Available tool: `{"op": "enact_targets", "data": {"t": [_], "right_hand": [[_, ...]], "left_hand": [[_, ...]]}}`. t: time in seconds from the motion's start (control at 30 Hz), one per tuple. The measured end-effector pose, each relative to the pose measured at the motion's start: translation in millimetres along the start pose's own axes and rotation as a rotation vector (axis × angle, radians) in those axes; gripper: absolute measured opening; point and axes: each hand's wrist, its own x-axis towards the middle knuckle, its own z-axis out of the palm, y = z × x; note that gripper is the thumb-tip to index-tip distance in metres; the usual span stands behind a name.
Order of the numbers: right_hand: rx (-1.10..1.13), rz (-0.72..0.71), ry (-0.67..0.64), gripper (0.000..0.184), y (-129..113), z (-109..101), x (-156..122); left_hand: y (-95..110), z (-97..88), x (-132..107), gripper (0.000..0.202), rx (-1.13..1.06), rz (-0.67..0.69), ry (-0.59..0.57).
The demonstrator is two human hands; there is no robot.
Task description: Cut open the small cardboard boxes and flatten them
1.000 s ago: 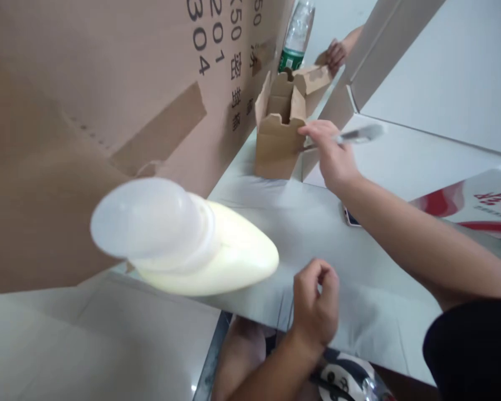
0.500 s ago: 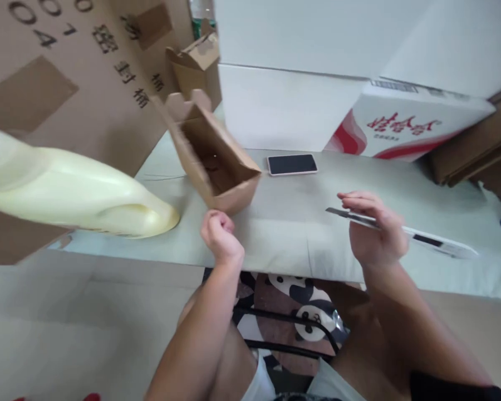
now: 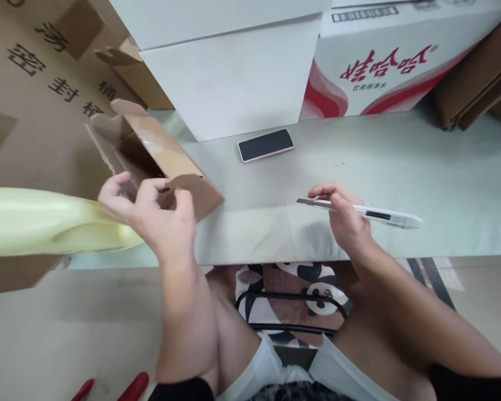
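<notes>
Left hand [image 3: 162,223] is half-curled at the near edge of a small cardboard box [image 3: 162,147], its fingers and thumb bent beside a raised flap; how firmly the edge is held cannot be told. A utility knife [image 3: 384,216] is gripped in the right hand [image 3: 350,223], with its blade out and pointed leftward, toward the box but well apart from it. The box is placed on the left part of a table [image 3: 250,236], its top unsealed and its dark inside partly seen. Just left of it, a pale yellow bottle [image 3: 58,223] is seen, cut off by the picture's edge. Behind these, a large brown carton [image 3: 20,106] is printed with black characters, and another small box [image 3: 137,75] is partly hidden. A phone [image 3: 266,145] is laid flat near a white carton [image 3: 250,78], beside which red lettering is shown on a printed carton [image 3: 359,69]. Folded cardboard [image 3: 471,72] is leaned at the far right. Below the table edge, panda-patterned cloth [image 3: 292,306] is crossed by black bars.
</notes>
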Motion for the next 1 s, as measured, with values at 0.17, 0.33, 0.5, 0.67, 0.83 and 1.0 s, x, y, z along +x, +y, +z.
{"op": "enact_targets", "data": {"t": [0.17,0.33,0.5,0.67,0.83,1.0], "right_hand": [[-0.039,-0.028,0.061,0.033,-28.6,1.0,-1.3],[0.001,-0.077,0.122,0.049,-102.2,-5.4,-14.1],[0.044,-0.598,0.265,0.022,-102.5,-9.5,-13.4],[-0.295,-0.796,-0.293,0.035,-78.1,-29.7,-10.7],[-0.279,-0.741,-0.343,0.04,-76.3,-52.6,-18.8],[-0.085,-0.735,-0.388,0.039,-72.1,-43.3,-32.6]], "left_hand": [[15.9,-7.0,-7.8,0.008,0.062,0.401,0.149],[55.9,-8.9,-37.1,0.014,-0.162,0.721,-0.105],[81.9,14.1,-72.3,0.015,-0.347,0.742,-0.346],[94.3,18.2,-89.1,0.012,-0.447,0.73,-0.588],[87.3,26.5,-80.8,0.013,-0.571,0.784,-0.546],[62.8,52.4,-56.7,0.045,-0.375,0.787,-0.572]]}}
